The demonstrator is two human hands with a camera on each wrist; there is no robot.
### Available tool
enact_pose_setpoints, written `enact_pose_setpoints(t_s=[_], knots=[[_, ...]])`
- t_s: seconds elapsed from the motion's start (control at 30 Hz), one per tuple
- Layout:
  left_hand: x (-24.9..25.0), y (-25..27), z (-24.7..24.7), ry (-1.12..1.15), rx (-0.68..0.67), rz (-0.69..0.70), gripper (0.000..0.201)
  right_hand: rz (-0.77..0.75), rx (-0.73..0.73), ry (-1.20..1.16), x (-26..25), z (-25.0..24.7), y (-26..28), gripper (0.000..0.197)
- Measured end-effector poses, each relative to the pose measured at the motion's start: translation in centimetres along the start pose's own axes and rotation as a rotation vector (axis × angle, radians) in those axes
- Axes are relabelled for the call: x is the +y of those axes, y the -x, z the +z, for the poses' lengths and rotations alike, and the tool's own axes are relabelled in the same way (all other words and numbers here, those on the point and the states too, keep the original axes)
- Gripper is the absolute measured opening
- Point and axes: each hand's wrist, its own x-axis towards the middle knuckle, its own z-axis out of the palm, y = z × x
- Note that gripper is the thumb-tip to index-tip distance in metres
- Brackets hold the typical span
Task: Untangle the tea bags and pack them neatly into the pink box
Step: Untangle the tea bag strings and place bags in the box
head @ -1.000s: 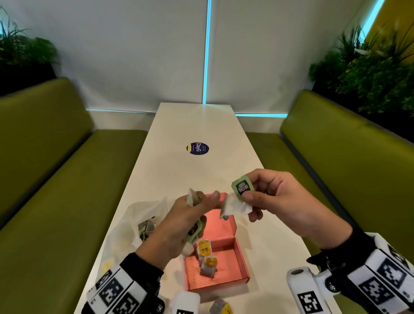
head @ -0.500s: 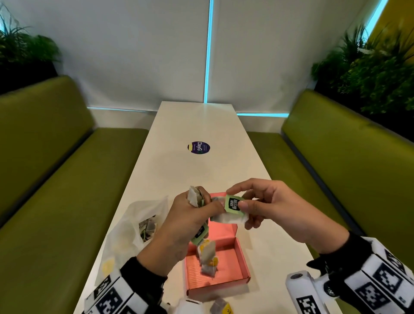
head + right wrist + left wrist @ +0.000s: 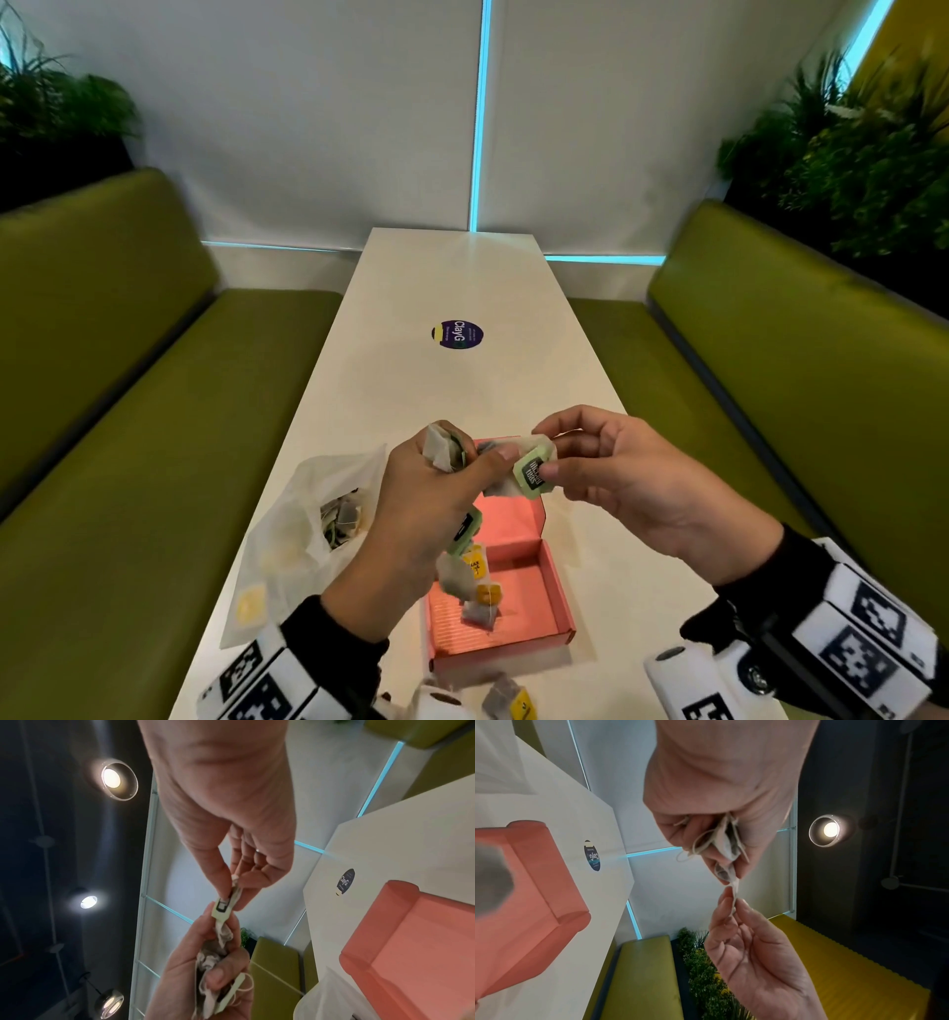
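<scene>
My left hand (image 3: 475,452) grips a tangled clump of tea bags (image 3: 441,449) above the open pink box (image 3: 557,591). In the left wrist view, loose strings hang from that clump (image 3: 727,841). My right hand (image 3: 544,449) pinches one tea bag with a green tag (image 3: 531,473) right beside the left thumb. The right wrist view shows the same green tag (image 3: 225,905) between thumb and finger, with the clump (image 3: 216,951) just below. A green-tagged bag (image 3: 464,529) dangles under the left hand. Two yellow-tagged bags (image 3: 485,593) are over the box floor; lying or hanging, I cannot tell.
A clear plastic bag (image 3: 308,514) with more tea bags lies left of the box on the white table (image 3: 462,390). Another yellow-tagged bag (image 3: 508,699) sits near the front edge. Green benches (image 3: 128,462) flank the table. A round sticker (image 3: 457,334) marks its middle.
My right hand has brought the green-tagged bag down and left until it meets the left thumb. Both hands sit lower over the box.
</scene>
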Motion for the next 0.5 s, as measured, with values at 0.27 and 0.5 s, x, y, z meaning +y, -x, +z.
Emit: enact_pose_setpoints(t_s=[0.27, 0.5], knots=[[0.2, 0.2, 0.1, 0.002, 0.020, 0.036, 0.032, 0.024, 0.026, -0.020, 0.0, 0.7, 0.1, 0.014], [-0.9, 0.2, -0.8, -0.068, 0.040, 0.299, 0.044, 0.007, 0.073, -0.017, -0.6, 0.4, 0.2, 0.009]])
